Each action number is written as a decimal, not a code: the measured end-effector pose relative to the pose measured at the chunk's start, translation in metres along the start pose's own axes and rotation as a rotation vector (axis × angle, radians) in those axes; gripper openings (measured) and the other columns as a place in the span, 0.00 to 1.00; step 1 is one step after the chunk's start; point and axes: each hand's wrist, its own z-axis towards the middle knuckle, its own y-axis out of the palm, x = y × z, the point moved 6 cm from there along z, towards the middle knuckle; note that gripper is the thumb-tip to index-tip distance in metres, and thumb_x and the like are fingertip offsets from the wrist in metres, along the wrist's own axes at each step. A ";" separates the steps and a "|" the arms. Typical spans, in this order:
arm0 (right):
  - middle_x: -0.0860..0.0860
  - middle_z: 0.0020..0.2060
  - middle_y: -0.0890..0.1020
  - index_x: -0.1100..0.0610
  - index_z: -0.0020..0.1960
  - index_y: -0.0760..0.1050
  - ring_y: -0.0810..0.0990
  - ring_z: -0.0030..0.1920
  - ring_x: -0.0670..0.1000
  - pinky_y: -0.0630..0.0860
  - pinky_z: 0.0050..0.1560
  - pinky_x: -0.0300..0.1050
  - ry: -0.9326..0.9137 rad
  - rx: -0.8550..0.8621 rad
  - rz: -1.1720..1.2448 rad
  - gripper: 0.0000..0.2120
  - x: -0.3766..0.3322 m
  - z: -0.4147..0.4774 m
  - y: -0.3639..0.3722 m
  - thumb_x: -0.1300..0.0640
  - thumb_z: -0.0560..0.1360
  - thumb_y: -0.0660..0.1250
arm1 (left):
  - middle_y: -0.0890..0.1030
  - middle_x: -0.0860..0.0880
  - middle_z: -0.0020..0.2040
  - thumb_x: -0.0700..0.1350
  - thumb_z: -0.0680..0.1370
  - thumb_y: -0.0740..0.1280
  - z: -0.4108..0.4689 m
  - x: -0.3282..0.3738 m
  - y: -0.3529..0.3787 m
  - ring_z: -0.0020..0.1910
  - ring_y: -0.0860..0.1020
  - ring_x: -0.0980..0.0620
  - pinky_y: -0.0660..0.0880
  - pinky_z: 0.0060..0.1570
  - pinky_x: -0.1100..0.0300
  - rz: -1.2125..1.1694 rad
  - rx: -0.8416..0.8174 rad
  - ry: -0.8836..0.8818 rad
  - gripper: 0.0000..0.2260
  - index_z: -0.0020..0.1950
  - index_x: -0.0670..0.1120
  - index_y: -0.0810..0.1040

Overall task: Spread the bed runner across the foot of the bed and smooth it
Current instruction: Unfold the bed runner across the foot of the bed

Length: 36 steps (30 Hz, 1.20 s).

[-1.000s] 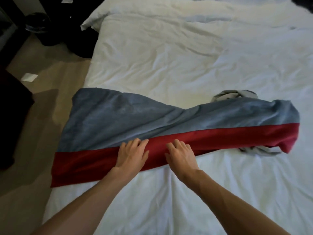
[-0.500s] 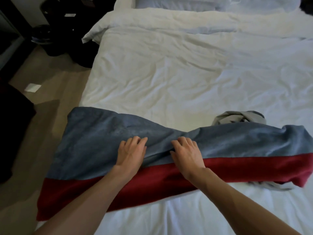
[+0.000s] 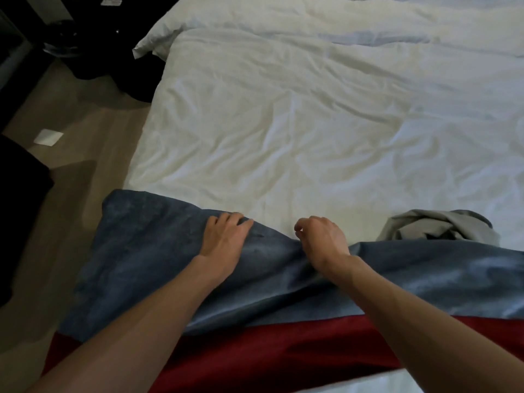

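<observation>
The bed runner [image 3: 147, 251], blue-grey with a red band along its near side, lies across the foot of the white bed [image 3: 297, 131]. It is bunched and folded toward the middle and right, where its grey underside [image 3: 436, 228] shows in a crumpled heap. My left hand [image 3: 224, 239] lies flat on the blue part at the runner's far edge. My right hand [image 3: 320, 242] has its fingers curled at that same far edge where the cloth is narrowed; whether it pinches the fabric I cannot tell.
The wrinkled white duvet covers the bed beyond the runner, with pillows at the head. Left of the bed is a wooden floor [image 3: 71, 143] with a white paper [image 3: 48, 137], dark bags [image 3: 93, 52] near the wall and dark furniture [image 3: 17, 199] at the left edge.
Both hands slid forward from the red band over the blue part to the runner's far edge. The right hand's fingers went from flat to curled.
</observation>
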 end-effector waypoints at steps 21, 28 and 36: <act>0.55 0.43 0.78 0.58 0.44 0.74 0.74 0.37 0.58 0.66 0.38 0.47 -0.058 0.187 -0.017 0.06 0.007 0.067 -0.015 0.59 0.76 0.59 | 0.77 0.52 0.48 0.47 0.79 0.60 0.078 0.005 -0.009 0.49 0.71 0.49 0.62 0.50 0.55 -0.057 0.123 -0.051 0.07 0.51 0.51 0.78; 0.55 0.47 0.78 0.58 0.51 0.71 0.75 0.43 0.58 0.66 0.42 0.47 -0.016 0.152 0.008 0.06 0.005 0.060 0.006 0.57 0.79 0.57 | 0.76 0.47 0.57 0.50 0.78 0.64 0.057 0.004 0.000 0.56 0.72 0.47 0.64 0.57 0.52 -0.126 0.122 0.003 0.18 0.66 0.48 0.72; 0.56 0.55 0.75 0.57 0.61 0.70 0.73 0.52 0.58 0.68 0.54 0.50 -0.091 0.154 -0.076 0.13 0.003 0.012 0.011 0.53 0.79 0.58 | 0.75 0.44 0.62 0.48 0.75 0.67 0.010 0.017 -0.012 0.61 0.72 0.44 0.66 0.60 0.47 -0.213 0.200 0.072 0.18 0.64 0.45 0.75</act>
